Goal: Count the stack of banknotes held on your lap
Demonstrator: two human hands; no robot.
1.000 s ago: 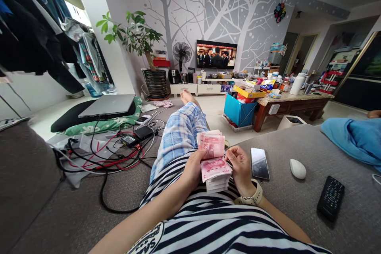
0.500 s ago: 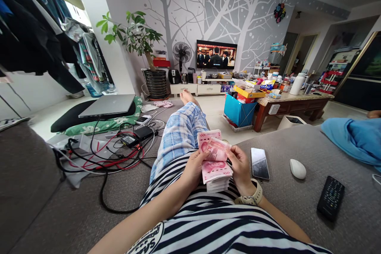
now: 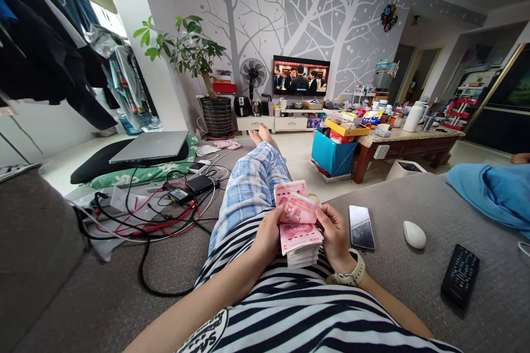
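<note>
On grey sofa (image 3: 397, 281), over striped shirt (image 3: 298, 309), gripping banknotes (image 3: 300, 238) in closed fingers (image 3: 277, 215) of left hand (image 3: 267, 235), pinching top note (image 3: 301, 210) edgewise with right hand (image 3: 336, 238), risking spillage through any loosened grip.

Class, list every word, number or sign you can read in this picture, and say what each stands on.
"100": on the banknotes.
"6": on the wall clock; other digits unclear.
Too small or blurred to read: the television caption, remote keys and packages.
Shirt print: cut off by the picture's edge, unclear.
</note>
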